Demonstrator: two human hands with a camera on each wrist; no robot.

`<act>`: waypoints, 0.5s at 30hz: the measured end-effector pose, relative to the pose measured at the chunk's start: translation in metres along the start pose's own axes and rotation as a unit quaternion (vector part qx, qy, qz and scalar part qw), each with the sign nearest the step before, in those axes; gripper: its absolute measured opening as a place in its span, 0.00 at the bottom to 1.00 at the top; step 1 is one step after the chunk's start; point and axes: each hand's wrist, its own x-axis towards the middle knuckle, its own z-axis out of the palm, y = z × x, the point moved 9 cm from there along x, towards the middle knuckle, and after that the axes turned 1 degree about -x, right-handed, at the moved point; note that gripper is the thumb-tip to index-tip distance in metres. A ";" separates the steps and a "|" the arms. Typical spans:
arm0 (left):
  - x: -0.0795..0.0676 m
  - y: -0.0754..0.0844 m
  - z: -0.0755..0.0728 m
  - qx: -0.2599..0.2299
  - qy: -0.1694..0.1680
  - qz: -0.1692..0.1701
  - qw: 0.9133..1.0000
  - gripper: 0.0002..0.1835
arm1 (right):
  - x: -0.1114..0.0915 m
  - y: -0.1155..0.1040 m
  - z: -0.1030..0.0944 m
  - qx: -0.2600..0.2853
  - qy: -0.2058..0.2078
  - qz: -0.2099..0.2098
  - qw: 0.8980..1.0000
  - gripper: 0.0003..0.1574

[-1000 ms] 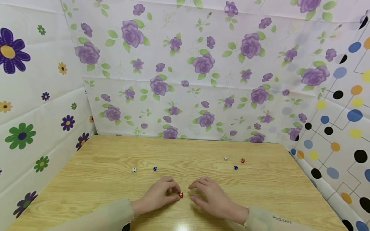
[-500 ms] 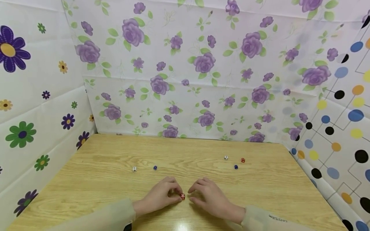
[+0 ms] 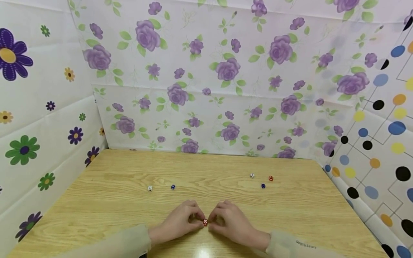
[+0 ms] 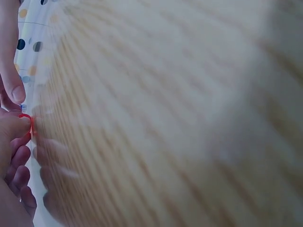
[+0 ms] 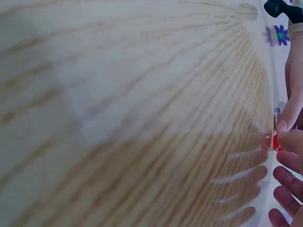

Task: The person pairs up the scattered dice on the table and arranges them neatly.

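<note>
Die [image 3: 205, 222], head view: it is red with white spots, and it is staying between the two hands, over the near part of the wooden table [image 3: 206, 168].
Left hand [image 3: 180, 223], head view: its thumb and fingertips are pinching the red die from one side.
Right hand [image 3: 233, 224], head view: its thumb and fingers are bending toward each other at the opposite side of this die; whether they are gripping it, I cannot tell.
Dice at left, head view: a white die [image 3: 150, 188] and a blue die [image 3: 173, 187] are lying apart, beyond the left hand.
Dice at right, head view: a second white die [image 3: 252, 176], a second red die [image 3: 271, 178] and a second blue die [image 3: 263, 186] are making a loose group farther back.
Rose cloth [image 3: 226, 71], head view: it is hanging behind the table.
Red piece, left wrist view: the left thumb is covering part of it, and a finger of the right hand is pointing down just above.
Red piece, right wrist view: the right thumb is partly hiding it, while the table is reflecting the fingers.
</note>
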 end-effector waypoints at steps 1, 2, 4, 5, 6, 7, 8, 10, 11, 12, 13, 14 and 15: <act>0.000 0.001 0.000 0.001 0.002 0.003 1.000 0.04 | 0.000 0.000 0.000 0.001 0.002 0.001 1.000 0.06; -0.001 0.001 0.000 0.002 0.003 0.004 1.000 0.04 | 0.000 0.001 0.000 0.001 0.004 0.002 1.000 0.06; -0.001 0.003 -0.001 0.006 0.008 0.008 1.000 0.04 | 0.000 0.002 0.001 0.005 0.005 0.007 1.000 0.06; -0.001 0.003 -0.001 0.008 0.009 0.008 1.000 0.04 | 0.000 0.002 0.001 0.005 0.006 0.009 1.000 0.06; -0.002 0.004 0.000 0.010 0.010 0.007 1.000 0.04 | 0.000 0.002 0.001 0.005 0.007 0.011 1.000 0.06; -0.002 0.004 0.000 0.012 0.010 0.006 1.000 0.04 | 0.000 0.003 0.002 0.007 0.006 0.014 1.000 0.06; -0.002 0.005 0.001 0.011 0.011 0.004 1.000 0.04 | 0.000 0.003 0.003 0.007 0.005 0.015 1.000 0.06; -0.002 0.005 0.001 0.010 0.011 -0.002 1.000 0.03 | 0.001 0.002 0.003 0.007 0.006 0.015 1.000 0.05; -0.002 0.005 0.002 0.007 0.011 -0.004 1.000 0.04 | 0.001 0.002 0.003 0.006 0.006 0.015 1.000 0.05; -0.002 0.005 0.002 0.002 0.012 -0.008 1.000 0.04 | 0.001 0.002 0.004 0.007 0.005 0.017 1.000 0.05; -0.002 0.005 0.002 -0.004 0.012 -0.011 1.000 0.04 | 0.001 0.002 0.004 0.009 0.005 0.017 1.000 0.05; -0.002 0.005 0.002 -0.011 0.012 -0.015 1.000 0.04 | 0.001 0.002 0.004 0.011 0.004 0.020 1.000 0.05; -0.002 0.004 0.002 -0.017 0.013 -0.019 1.000 0.05 | 0.001 0.002 0.004 0.013 0.003 0.022 1.000 0.05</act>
